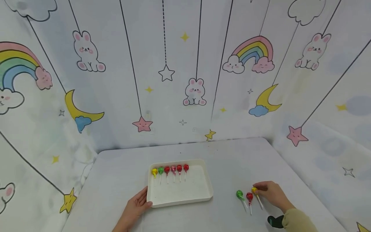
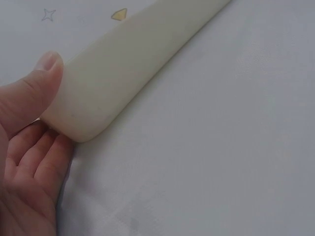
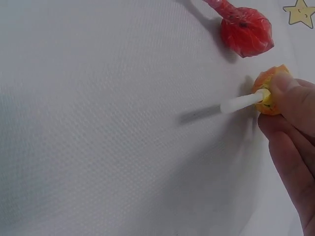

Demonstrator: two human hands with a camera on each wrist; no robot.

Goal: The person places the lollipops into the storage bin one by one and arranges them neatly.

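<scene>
A white tray (image 1: 182, 203) lies on the table, and a row of several wrapped lollipops, yellow, green, red and pink, fills the back left part of it. My left hand (image 1: 134, 206) holds the tray's front left corner; in the left wrist view the thumb is on the tray's wall (image 2: 123, 59) and the fingers sit low at the corner. Right of the tray, my right hand (image 1: 272, 193) pinches a yellow lollipop (image 3: 264, 93) by its wrapped head, its white stick pointing free. Beside it lie a red lollipop (image 1: 250, 196) and a green lollipop (image 1: 239, 194).
A white cloth covers the table (image 1: 124, 167). Curtains (image 1: 174, 109) printed with rabbits, stars and rainbows hang behind and at both sides. A dark green rounded shape (image 1: 275, 222) shows by the right sleeve (image 1: 298, 220).
</scene>
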